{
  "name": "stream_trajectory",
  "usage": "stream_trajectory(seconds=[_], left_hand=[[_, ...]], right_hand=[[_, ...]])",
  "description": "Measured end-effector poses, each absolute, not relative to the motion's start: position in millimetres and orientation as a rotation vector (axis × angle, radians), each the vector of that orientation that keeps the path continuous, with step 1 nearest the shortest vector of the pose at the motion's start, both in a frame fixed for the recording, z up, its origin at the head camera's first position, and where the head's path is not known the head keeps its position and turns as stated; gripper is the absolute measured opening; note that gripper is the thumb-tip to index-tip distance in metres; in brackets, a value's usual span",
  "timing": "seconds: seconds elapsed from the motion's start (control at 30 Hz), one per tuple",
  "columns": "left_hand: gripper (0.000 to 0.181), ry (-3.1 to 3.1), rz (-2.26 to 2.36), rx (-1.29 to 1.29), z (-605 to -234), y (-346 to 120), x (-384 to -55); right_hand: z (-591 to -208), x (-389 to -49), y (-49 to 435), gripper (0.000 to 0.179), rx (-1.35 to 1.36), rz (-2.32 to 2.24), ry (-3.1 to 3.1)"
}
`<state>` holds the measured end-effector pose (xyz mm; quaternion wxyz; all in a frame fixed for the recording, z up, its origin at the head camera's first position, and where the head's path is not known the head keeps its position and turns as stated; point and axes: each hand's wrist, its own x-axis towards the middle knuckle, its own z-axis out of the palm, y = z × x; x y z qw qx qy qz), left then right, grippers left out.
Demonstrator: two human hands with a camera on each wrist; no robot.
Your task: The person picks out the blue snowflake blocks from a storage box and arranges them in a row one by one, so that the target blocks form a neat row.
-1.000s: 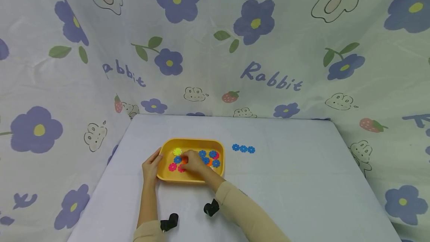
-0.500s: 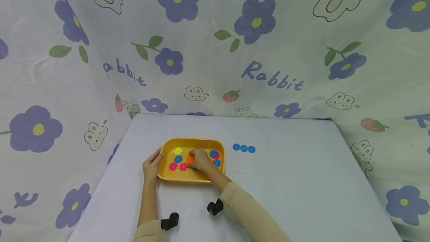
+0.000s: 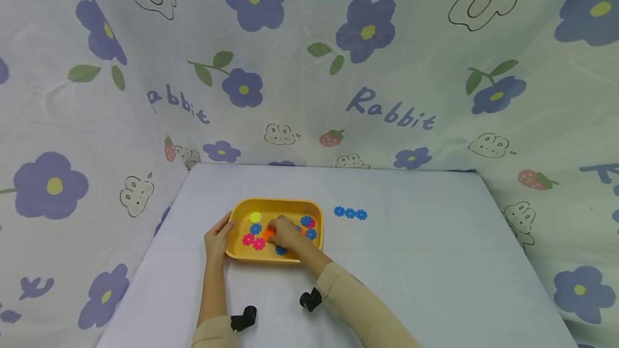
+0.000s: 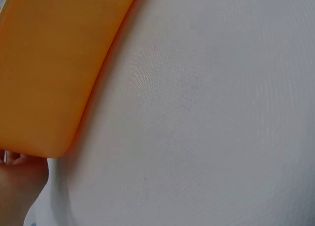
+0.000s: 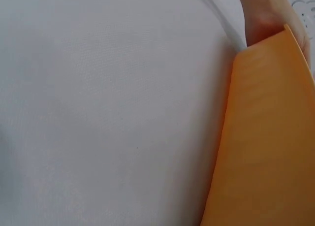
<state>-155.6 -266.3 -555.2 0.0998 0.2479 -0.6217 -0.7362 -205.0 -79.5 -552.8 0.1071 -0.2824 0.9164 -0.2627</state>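
My left hand (image 3: 216, 240) grips the left end of a yellow tray (image 3: 275, 258). In the left wrist view, that hand (image 4: 22, 184) shows at the tray's corner. My right hand (image 3: 286, 234) reaches into the tray, its fingers curled around an orange snowflake disc (image 3: 268, 235), partly hidden. Left of these fingers lie pink snowflake discs (image 3: 259, 244), a blue disc (image 3: 256, 229) and a yellow-green disc (image 3: 254, 218). More blue discs (image 3: 311, 234) lie at the tray's right end, and another blue disc (image 3: 280, 250) sits below my right hand.
Behind and right of the tray, three blue discs joined in a row (image 3: 350, 213) lie on the white-covered table (image 3: 411, 251). A printed curtain (image 3: 300, 95) hangs along the back and sides. Black wrist cameras (image 3: 311, 299) stick out from both forearms.
My right hand has shifted slightly right within the tray, with the orange disc staying at its fingers. A pink disc has shifted, and a blue disc below the hand has come into sight.
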Motion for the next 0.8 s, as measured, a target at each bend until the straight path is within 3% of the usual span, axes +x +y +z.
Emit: stream_trajectory(seconds=[0.33, 0.57, 0.8], left_hand=[[0.046, -1.842, -2.191, 0.741, -555.5, -266.2, -156.4], [0.043, -1.851, -2.195, 0.751, -554.4, -265.8, -156.7], [0.044, -1.86, -2.191, 0.745, -552.7, -266.8, -156.7]], right_hand=[[-553.8, -203.7, -76.9, 0.017, -0.722, -1.22, 2.531], [-552.4, -209.9, -72.1, 0.029, -0.43, -1.826, 2.072], [-544.6, -210.3, -65.8, 0.041, -0.342, -1.933, 1.934]])
